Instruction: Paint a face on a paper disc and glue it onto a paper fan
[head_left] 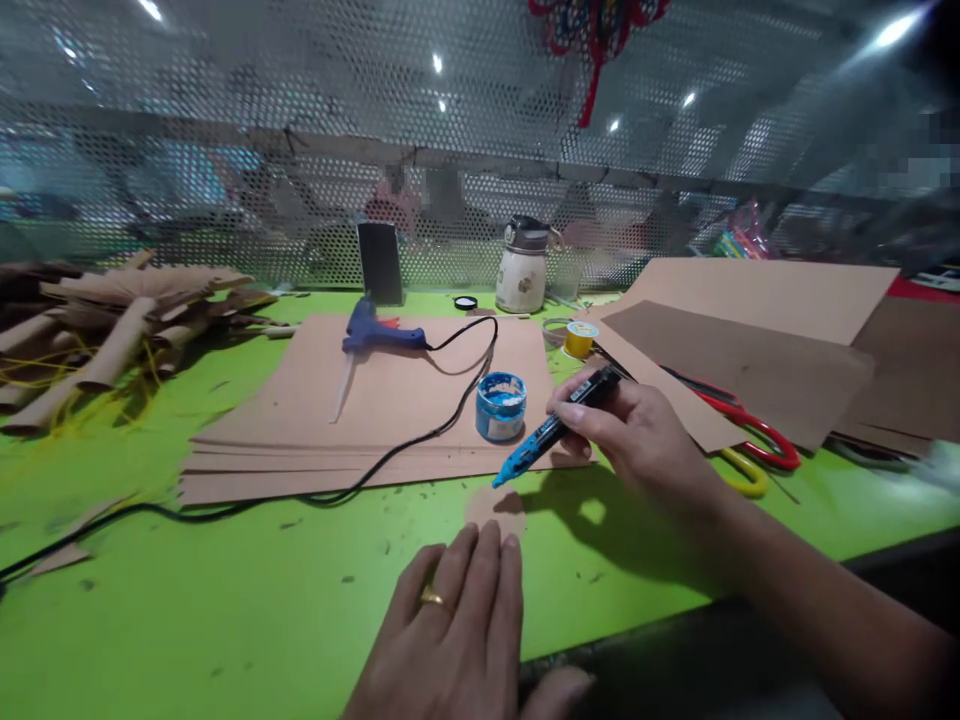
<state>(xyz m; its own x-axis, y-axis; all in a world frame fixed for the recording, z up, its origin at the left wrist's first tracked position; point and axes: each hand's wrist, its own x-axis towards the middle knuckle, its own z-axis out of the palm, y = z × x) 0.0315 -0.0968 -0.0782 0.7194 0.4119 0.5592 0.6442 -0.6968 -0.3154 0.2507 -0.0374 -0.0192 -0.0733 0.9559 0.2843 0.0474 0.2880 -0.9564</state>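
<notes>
My right hand (630, 420) grips a black marker (551, 428) whose tip is coated in blue paint. The tip points down and left, just above a small round piece of brown paper (495, 508) on the green table. My left hand (465, 620), with a gold ring, lies flat with its fingertips on the near edge of that paper. Beyond the marker tip stands an open jar of blue paint (501, 410), its rim smeared with paint. The jar rests on a stack of brown paper sheets (262, 400).
A blue glue gun (386, 335) lies on the stack, its black cord (397, 455) running left. Rolled paper pieces (120, 340) fill the left. A yellow thread spool (580, 340), red-handled scissors (765, 435) and more sheets (750, 350) sit right. A bottle (521, 270) and phone (381, 262) stand behind.
</notes>
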